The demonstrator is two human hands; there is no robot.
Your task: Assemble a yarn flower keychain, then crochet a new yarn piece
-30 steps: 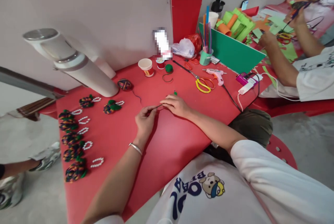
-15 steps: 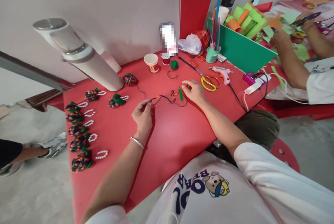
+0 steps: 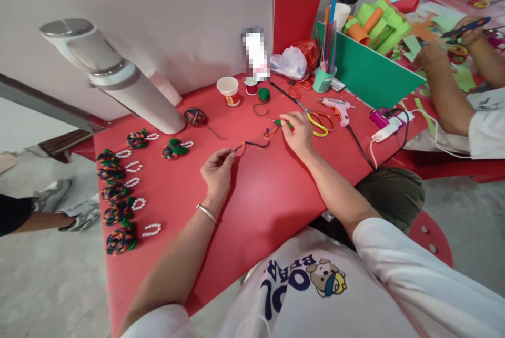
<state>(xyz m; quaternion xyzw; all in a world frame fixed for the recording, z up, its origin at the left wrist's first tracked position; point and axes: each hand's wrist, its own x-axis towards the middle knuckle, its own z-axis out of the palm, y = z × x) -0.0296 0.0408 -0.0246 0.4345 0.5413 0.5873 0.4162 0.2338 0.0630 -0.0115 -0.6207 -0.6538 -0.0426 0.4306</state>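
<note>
My left hand (image 3: 218, 170) pinches the near end of a dark multicolored yarn strand (image 3: 256, 143) above the red table. The strand runs right to a curled orange and blue end beside my right hand (image 3: 296, 133). My right hand is closed on a green-handled crochet hook (image 3: 279, 122), its thin metal tip pointing left. A multicolored yarn ball (image 3: 194, 116) lies to the left, trailing a thread toward the strand. Behind the hook sits a small green yarn ball (image 3: 264, 94).
Yarn pieces with white bead loops (image 3: 120, 238) line the table's left side. A paper cup (image 3: 228, 91), yellow-handled scissors (image 3: 319, 125), a pink glue gun (image 3: 339, 110) and a large white cylinder (image 3: 138, 93) stand or lie around. Another person's hands (image 3: 432, 55) work beyond a green board (image 3: 366, 75).
My right hand has picked up the green-handled hook from the table, its tip now turned left. My left hand still pinches the yarn strand, nearly in place.
</note>
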